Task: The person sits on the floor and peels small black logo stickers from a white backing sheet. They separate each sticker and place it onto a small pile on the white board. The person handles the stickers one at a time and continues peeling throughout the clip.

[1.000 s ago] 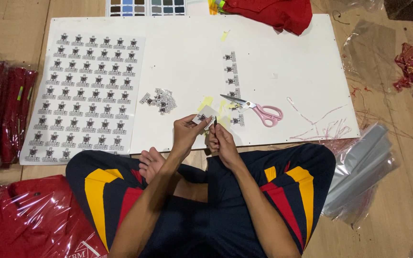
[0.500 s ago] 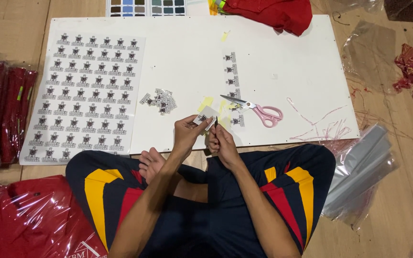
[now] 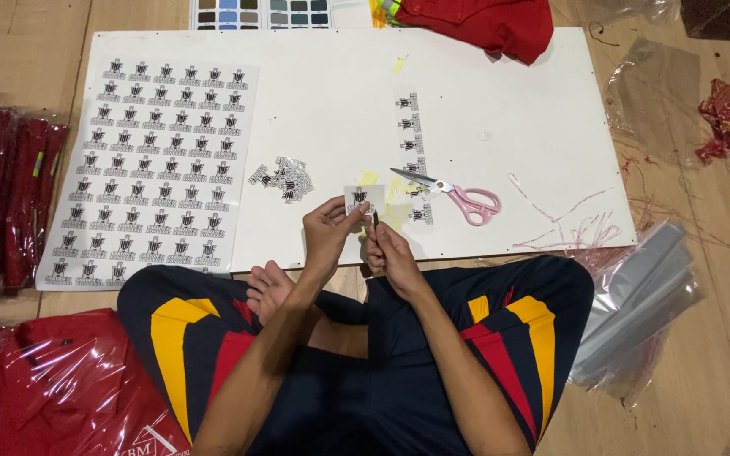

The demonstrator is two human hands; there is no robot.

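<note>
A small cut-out sticker [image 3: 358,198], white with a dark printed emblem, is pinched at its lower edge between the thumb and fingers of the left hand [image 3: 327,232], just below the centre of the frame. The right hand [image 3: 386,249] is closed beside it around a thin dark tool [image 3: 374,219], whose kind cannot be told. The sticker is judged to be very light, thin and floppy, easily creased, and best held by its edges so that the print and backing are spared. A loose heap of similar cut stickers [image 3: 283,178] lies just above the hands on the smooth, stiff white board [image 3: 509,101]. Pink-handled scissors [image 3: 454,194] rest to the right, beside a cut strip of emblems [image 3: 411,148]. A full glossy sheet of uncut stickers [image 3: 158,165] fills the left of the frame, and soft red garments in crinkled clear film [image 3: 44,397] lie at lower left.
</note>
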